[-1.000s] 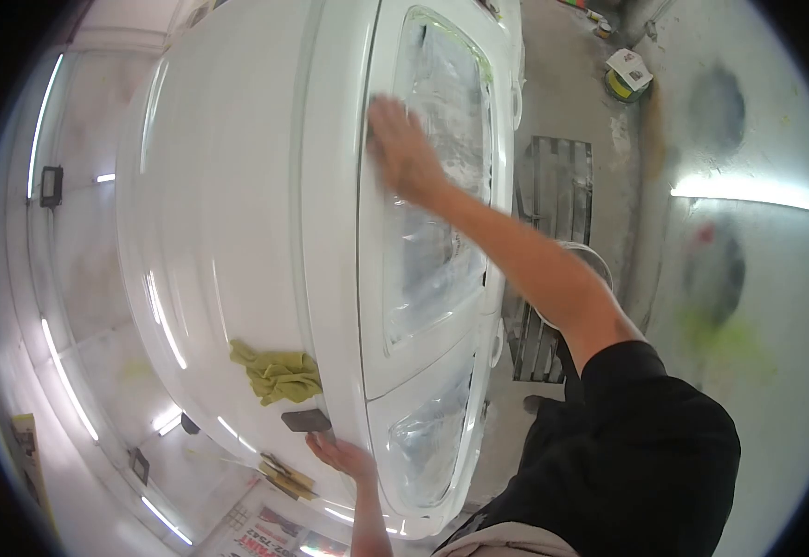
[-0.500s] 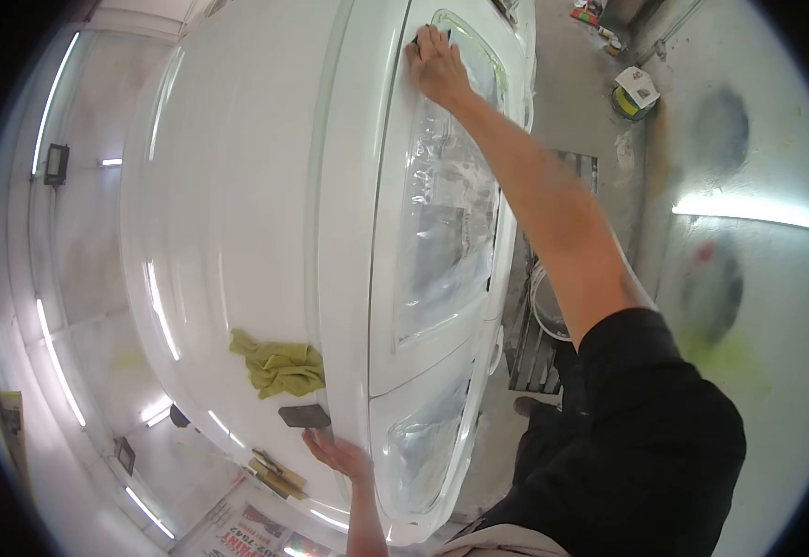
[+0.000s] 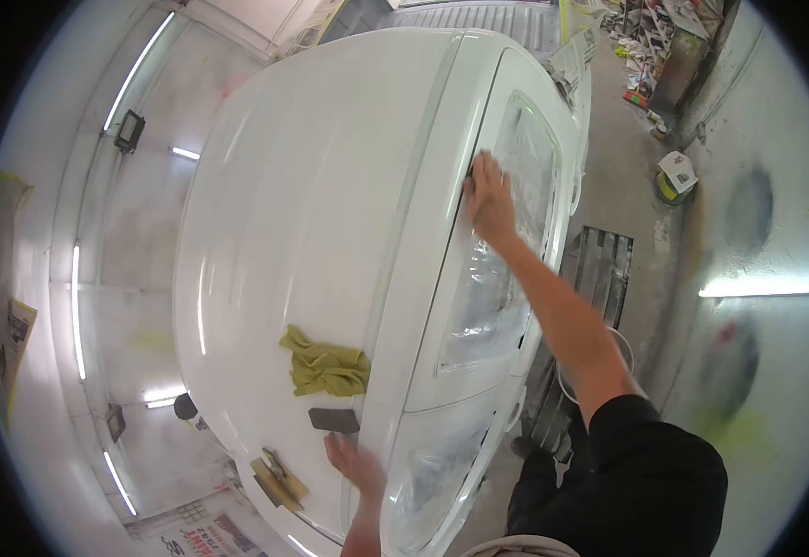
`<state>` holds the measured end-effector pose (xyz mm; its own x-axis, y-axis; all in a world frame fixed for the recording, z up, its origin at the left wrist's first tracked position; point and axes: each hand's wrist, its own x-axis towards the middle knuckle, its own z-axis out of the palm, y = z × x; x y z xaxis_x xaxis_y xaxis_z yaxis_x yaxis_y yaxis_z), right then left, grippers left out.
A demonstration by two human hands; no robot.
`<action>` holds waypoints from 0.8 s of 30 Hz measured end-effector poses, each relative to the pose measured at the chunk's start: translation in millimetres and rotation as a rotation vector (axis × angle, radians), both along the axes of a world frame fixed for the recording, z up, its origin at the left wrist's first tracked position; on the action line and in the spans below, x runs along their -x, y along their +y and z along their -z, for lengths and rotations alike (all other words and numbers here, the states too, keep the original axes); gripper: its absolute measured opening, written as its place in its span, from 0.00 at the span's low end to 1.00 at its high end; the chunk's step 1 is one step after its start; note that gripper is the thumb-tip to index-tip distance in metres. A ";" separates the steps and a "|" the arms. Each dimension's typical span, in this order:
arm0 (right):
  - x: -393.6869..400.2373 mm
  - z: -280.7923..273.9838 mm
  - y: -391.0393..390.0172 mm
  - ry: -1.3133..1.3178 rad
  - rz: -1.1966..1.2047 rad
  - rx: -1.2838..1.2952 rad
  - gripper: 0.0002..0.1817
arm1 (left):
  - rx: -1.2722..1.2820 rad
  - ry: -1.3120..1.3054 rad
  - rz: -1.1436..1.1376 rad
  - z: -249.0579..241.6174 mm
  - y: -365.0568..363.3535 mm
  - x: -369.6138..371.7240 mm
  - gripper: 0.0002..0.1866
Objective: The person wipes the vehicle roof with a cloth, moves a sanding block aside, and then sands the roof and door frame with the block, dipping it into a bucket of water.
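My right hand (image 3: 491, 202) presses on the white frame above the vehicle's side window (image 3: 488, 311). Its fingers lie close together over a small dark pad, of which only a sliver shows at their left edge. My left hand (image 3: 356, 461) rests on the white roof (image 3: 302, 232) near the side edge, fingers stretched out, the wrist slightly blurred. Just beyond those fingertips lies a dark grey block (image 3: 334, 420). A crumpled olive-green cloth (image 3: 327, 365) is spread on the roof beyond the block.
Brown flat spreaders (image 3: 279, 479) lie on the roof at lower left. Clear plastic film covers the side windows. A slatted metal step (image 3: 599, 278) and a white bucket (image 3: 620, 348) stand on the floor at right. A paper-topped tub (image 3: 675, 181) sits by the wall.
My right hand has slid along the window frame from its far corner back toward me. My left hand stays by the block. The head view has shifted, showing more of the far end.
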<state>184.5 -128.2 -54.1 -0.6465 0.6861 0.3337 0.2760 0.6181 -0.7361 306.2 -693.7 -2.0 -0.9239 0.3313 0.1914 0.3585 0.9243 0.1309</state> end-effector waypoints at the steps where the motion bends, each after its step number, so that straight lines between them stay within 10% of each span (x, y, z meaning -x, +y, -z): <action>1: -4.6 21.9 -39.1 0.062 0.014 -0.021 0.35 | -0.027 0.049 0.040 7.0 -1.4 5.4 0.26; 5: -76.8 17.7 -173.0 0.173 -0.145 0.082 0.36 | -0.005 0.052 0.052 4.0 -6.3 0.7 0.25; 15: -37.9 -2.1 -86.2 0.096 -0.161 0.049 0.27 | -0.052 0.063 0.127 -3.7 1.0 2.7 0.24; 20: -132.3 9.2 -329.1 0.171 -0.193 0.183 0.36 | -0.028 0.085 0.125 -1.4 -3.1 3.1 0.24; 24: -104.6 24.7 -255.8 0.032 -0.094 -0.094 0.35 | -0.036 0.121 0.172 5.1 -6.7 5.0 0.23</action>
<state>289.0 -384.1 -78.8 -0.6944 0.5878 0.4152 0.1910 0.7067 -0.6812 301.2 -700.4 -7.1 -0.8242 0.4727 0.3118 0.5253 0.8439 0.1091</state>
